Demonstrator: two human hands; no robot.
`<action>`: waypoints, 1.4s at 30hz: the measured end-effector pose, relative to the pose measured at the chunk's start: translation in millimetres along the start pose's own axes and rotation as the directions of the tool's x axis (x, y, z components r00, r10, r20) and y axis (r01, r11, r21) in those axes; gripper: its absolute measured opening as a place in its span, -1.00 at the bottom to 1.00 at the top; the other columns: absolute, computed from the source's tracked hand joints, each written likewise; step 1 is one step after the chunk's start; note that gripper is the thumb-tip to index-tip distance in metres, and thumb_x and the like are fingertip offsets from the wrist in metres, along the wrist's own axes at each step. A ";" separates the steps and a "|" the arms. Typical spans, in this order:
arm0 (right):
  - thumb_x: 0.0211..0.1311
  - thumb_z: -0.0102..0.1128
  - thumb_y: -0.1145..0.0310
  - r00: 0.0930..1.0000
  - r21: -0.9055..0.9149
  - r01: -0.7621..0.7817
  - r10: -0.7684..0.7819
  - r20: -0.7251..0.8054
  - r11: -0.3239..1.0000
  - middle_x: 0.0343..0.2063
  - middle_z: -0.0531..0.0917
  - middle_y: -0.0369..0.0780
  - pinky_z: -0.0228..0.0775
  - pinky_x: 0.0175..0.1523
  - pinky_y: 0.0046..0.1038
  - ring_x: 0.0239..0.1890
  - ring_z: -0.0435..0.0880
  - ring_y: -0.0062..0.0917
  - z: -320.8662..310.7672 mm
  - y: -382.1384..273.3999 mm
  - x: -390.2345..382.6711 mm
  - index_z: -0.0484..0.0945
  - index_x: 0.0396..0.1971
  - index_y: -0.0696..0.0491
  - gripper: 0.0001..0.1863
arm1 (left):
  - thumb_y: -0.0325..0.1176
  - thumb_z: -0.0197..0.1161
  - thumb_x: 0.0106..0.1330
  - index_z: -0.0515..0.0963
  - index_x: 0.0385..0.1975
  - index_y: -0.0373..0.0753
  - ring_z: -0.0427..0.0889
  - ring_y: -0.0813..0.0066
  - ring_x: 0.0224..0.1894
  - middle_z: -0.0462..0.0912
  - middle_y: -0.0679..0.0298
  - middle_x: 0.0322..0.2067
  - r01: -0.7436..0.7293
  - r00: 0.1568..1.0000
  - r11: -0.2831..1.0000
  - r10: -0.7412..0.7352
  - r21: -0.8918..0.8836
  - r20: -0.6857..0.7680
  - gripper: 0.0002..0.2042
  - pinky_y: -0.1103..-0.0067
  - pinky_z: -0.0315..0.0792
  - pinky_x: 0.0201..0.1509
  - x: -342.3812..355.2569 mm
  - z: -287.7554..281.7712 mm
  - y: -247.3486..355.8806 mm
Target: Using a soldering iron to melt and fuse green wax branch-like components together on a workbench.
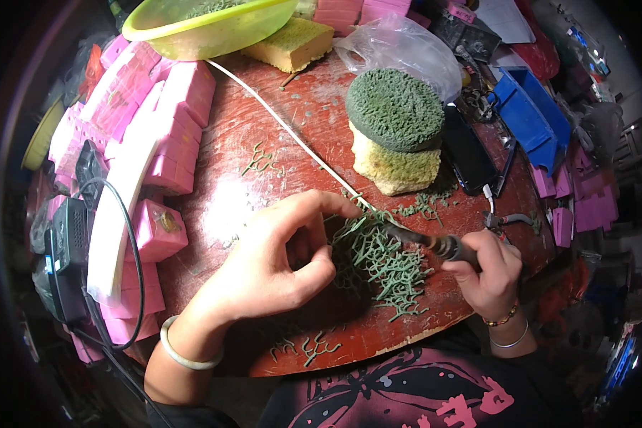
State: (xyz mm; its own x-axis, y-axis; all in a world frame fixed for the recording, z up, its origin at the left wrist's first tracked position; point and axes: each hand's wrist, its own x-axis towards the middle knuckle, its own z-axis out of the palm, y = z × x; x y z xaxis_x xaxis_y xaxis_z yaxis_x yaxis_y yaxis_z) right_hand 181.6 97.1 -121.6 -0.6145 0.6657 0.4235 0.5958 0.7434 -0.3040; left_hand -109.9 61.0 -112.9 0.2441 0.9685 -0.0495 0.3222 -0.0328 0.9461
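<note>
My left hand (267,257) is over the table at centre. Its index finger reaches right to the edge of a pile of thin, branching green pieces (389,267), and its thumb stands apart below. Whether a piece sits at that fingertip is hard to make out. In my right hand (488,274) is a dark, pen-like tool resembling a soldering iron (446,247). Its narrow end points left, over the top of the pile. Behind them, a round dark-green sponge-like block (396,110) rests on a yellowish sponge (392,165).
Pink blocks (182,139) are stacked along the left with a black cable (137,264). A yellow-green basin (214,32) and yellow sponge (292,44) stand at the back. A white cord (285,125) crosses the red table. Rightward lie a phone (471,157), pliers (510,219) and blue bin (528,118).
</note>
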 end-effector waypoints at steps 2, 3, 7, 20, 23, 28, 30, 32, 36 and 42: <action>0.15 0.38 0.20 0.990 -0.032 -0.102 0.098 -0.105 0.994 -0.62 0.50 -0.18 0.33 -0.54 -0.34 -0.62 0.54 -0.25 -1.4 0.5 -1.8 0.46 -0.42 0.13 -0.67 | -0.62 0.10 0.05 0.51 -0.03 -0.32 0.32 0.72 -0.41 0.38 0.46 -0.45 -0.007 1.000 1.000 0.007 0.007 0.001 -0.60 0.71 0.27 -0.25 0.2 -0.4 0.6; 0.15 0.38 0.20 0.989 -0.033 -0.104 0.100 -0.107 0.994 -0.62 0.50 -0.18 0.33 -0.54 -0.34 -0.62 0.54 -0.25 -0.5 1.1 -1.7 0.46 -0.42 0.13 -0.67 | -0.62 0.10 0.05 0.51 -0.03 -0.32 0.32 0.72 -0.41 0.38 0.46 -0.44 -0.001 1.000 1.000 0.001 0.001 0.007 -0.60 0.70 0.27 -0.24 0.7 -0.4 1.2; 0.18 0.35 0.30 0.957 -0.083 -0.274 0.263 -0.121 0.958 -0.62 0.50 -0.12 0.30 -0.53 -0.29 -0.61 0.51 -0.17 4.8 5.1 0.0 0.45 -0.41 0.14 -0.73 | -0.60 0.12 0.11 0.47 0.03 -0.30 0.33 0.72 -0.40 0.39 0.45 -0.43 -0.018 1.000 0.999 0.019 -0.030 0.021 -0.59 0.71 0.27 -0.25 1.0 -1.9 0.9; 0.18 0.35 0.29 0.946 -0.056 -0.305 0.295 -0.136 0.951 -0.61 0.51 -0.11 0.30 -0.53 -0.30 -0.61 0.51 -0.16 4.6 4.9 -0.2 0.44 -0.43 0.13 -0.73 | -0.43 0.21 0.34 0.33 0.21 -0.29 0.44 0.72 -0.30 0.46 0.43 -0.38 -0.011 1.000 0.872 0.015 -0.490 0.006 -0.56 0.74 0.33 -0.23 3.7 -7.2 -4.7; 0.18 0.35 0.29 0.951 -0.044 -0.279 0.269 -0.155 0.959 -0.62 0.50 -0.11 0.30 -0.53 -0.30 -0.62 0.50 -0.15 4.7 4.3 -1.1 0.44 -0.43 0.14 -0.72 | -0.37 0.30 0.23 0.37 0.18 -0.38 0.44 0.74 -0.42 0.48 0.39 -0.42 -0.027 0.997 0.858 -0.014 -0.513 -0.076 -0.48 0.79 0.34 -0.40 4.7 -1.5 -4.9; 0.19 0.34 0.28 0.956 -0.027 -0.251 0.243 -0.165 0.968 -0.63 0.47 -0.10 0.30 -0.54 -0.30 -0.62 0.50 -0.15 4.1 5.3 -1.2 0.43 -0.41 0.15 -0.71 | -0.38 0.30 0.23 0.37 0.18 -0.37 0.46 0.72 -0.40 0.48 0.39 -0.42 -0.005 0.998 0.857 -0.024 -0.516 -0.049 -0.48 0.79 0.35 -0.40 6.2 -3.3 -4.2; 0.20 0.33 0.27 0.957 -0.027 -0.255 0.248 -0.148 0.967 -0.63 0.47 -0.10 0.30 -0.54 -0.30 -0.62 0.50 -0.14 4.1 5.0 -1.6 0.43 -0.41 0.15 -0.71 | -0.38 0.30 0.23 0.37 0.18 -0.37 0.47 0.72 -0.39 0.48 0.39 -0.42 0.000 0.999 0.853 -0.027 -0.521 -0.043 -0.49 0.79 0.36 -0.40 5.5 -3.8 -4.3; 0.20 0.33 0.27 0.958 -0.027 -0.252 0.245 -0.151 0.967 -0.63 0.47 -0.10 0.30 -0.55 -0.30 -0.62 0.50 -0.14 4.6 5.1 -1.4 0.43 -0.41 0.15 -0.71 | -0.39 0.30 0.23 0.37 0.17 -0.36 0.50 0.70 -0.37 0.48 0.39 -0.42 0.006 0.998 0.854 -0.034 -0.520 -0.044 -0.49 0.79 0.37 -0.40 5.5 -3.3 -4.6; 0.21 0.32 0.26 0.958 -0.021 -0.250 0.244 -0.152 0.968 -0.63 0.47 -0.10 0.30 -0.55 -0.29 -0.62 0.50 -0.14 5.4 5.6 -1.4 0.43 -0.41 0.14 -0.71 | -0.39 0.22 0.35 0.34 0.22 -0.27 0.43 0.74 -0.33 0.45 0.44 -0.38 0.015 1.000 0.860 -0.007 -0.510 0.019 -0.55 0.77 0.31 -0.31 4.9 -6.2 -7.4; 0.21 0.33 0.25 0.960 -0.018 -0.242 0.236 -0.148 0.970 -0.63 0.47 -0.10 0.30 -0.55 -0.29 -0.62 0.50 -0.15 5.0 6.5 -1.5 0.43 -0.40 0.14 -0.70 | -0.39 0.21 0.35 0.34 0.22 -0.27 0.45 0.73 -0.31 0.45 0.45 -0.37 0.038 0.999 0.862 -0.030 -0.505 0.024 -0.55 0.78 0.32 -0.30 5.0 -5.4 -6.6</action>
State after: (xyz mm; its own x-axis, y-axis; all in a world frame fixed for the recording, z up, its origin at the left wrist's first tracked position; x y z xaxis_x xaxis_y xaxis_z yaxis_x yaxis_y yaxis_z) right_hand 183.8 101.3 -128.4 -0.3729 0.8053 0.4609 0.7357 0.5593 -0.3820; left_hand -115.7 67.4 -117.6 0.2557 0.9629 -0.0858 -0.1751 0.1334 0.9755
